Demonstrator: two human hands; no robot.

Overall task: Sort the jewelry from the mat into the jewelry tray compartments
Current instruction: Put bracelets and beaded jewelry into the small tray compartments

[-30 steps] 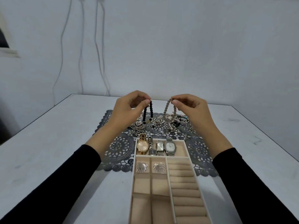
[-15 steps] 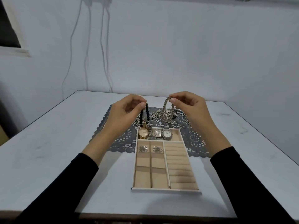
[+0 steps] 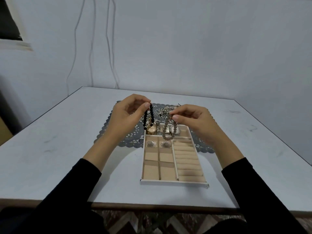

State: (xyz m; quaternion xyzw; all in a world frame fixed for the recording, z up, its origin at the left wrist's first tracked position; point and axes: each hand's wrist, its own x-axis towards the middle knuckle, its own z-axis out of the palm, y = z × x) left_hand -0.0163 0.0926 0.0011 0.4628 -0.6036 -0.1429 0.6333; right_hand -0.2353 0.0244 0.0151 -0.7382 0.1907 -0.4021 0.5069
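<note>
Jewelry hangs from both hands: a black bead bracelet (image 3: 152, 115) from the left hand (image 3: 128, 115), a silver chain bracelet (image 3: 166, 130) from the right hand (image 3: 194, 120).

The left thumb and forefinger pinch the top of the bead loop, the other fingers loosely curled. The right thumb and forefinger pinch the top of the chain in the same way. The beads dangle over the far left corner of the jewelry tray (image 3: 173, 182), their low end by the gold watch (image 3: 151, 129). The chain hangs lower, in front of the silver watches (image 3: 175, 130) in that same far compartment; whether it touches them I cannot tell. Two shell earrings (image 3: 150, 143) lie one each in the next two small compartments, beside the ring rolls (image 3: 187, 159). More pieces (image 3: 162, 112) lie heaped on the dark lace mat (image 3: 108, 130) beyond the tray, on the pale table (image 3: 67, 149).
</note>
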